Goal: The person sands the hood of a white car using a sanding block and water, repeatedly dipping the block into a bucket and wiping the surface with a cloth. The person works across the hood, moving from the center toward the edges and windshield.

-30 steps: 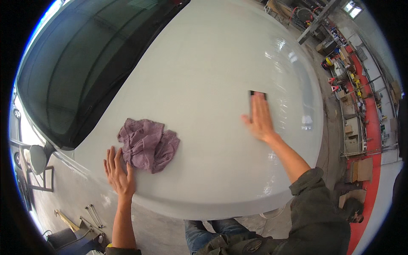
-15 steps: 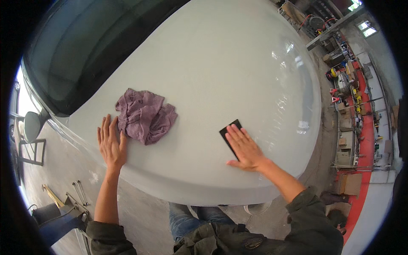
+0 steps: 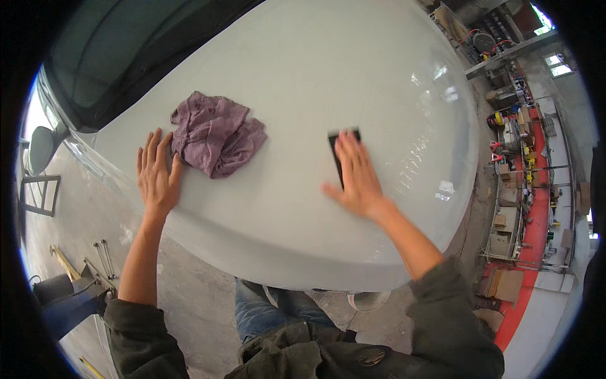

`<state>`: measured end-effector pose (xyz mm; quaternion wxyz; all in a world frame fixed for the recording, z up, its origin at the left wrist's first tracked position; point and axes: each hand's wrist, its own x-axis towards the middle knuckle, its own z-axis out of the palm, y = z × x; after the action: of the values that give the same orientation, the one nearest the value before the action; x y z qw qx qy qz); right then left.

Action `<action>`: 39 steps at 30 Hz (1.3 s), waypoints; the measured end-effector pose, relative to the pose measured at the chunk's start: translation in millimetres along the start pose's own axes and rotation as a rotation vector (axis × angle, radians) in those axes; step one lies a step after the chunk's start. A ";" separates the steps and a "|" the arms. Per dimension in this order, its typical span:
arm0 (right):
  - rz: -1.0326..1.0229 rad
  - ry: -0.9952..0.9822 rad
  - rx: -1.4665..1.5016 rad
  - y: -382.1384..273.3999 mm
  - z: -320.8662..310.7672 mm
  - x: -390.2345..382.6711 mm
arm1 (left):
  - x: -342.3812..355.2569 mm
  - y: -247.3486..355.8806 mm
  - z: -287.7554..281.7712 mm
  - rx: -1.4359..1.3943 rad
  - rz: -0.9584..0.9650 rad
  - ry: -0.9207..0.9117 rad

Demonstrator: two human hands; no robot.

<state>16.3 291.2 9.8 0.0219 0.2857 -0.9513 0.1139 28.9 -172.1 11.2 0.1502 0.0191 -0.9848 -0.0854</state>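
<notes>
A pale grey-white car hood [image 3: 284,76] spreads out in front of me. My right hand [image 3: 362,182] is on a thin black sanding block [image 3: 336,155], holding it against the hood. The fingers lie close together along the block, with the thumb out to the left; most of the block is hidden under the hand, which is slightly blurred. On the left, my left hand [image 3: 157,180] rests flat near the hood's edge, fingers stretched and nothing in it. Just right of its fingertips lies a crumpled purple cloth [image 3: 218,136].
The dark windshield [image 3: 139,50] and a side mirror [image 3: 41,148] are at the upper left. A metal stand with a blue part [image 3: 72,316] is on the floor at the lower left. Cluttered shelves [image 3: 511,170] run along the right beside a red floor strip [image 3: 529,252].
My right hand has pushed the sanding block away from me, up the hood. My left hand stays beside the cloth. The whole view has shifted slightly.
</notes>
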 end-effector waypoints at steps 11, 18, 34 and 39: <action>0.112 0.125 -0.099 63.0 -8.1 164.8 | 7.3 16.8 0.8 -0.075 0.011 0.031; -0.293 -0.129 -0.016 -37.7 11.7 44.5 | -6.6 -11.3 2.6 -0.021 0.006 0.028; -0.191 -0.149 0.018 -27.1 6.0 61.5 | -0.5 8.6 -7.6 -0.082 0.005 -0.062; -0.156 -0.141 -0.044 65.2 -13.6 3.6 | -4.2 3.3 -9.6 -0.084 0.015 -0.069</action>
<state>-22.8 345.3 10.1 -0.0298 0.3658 -0.9275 0.0707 35.7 -170.1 19.6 0.1173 0.0023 -0.9851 -0.1259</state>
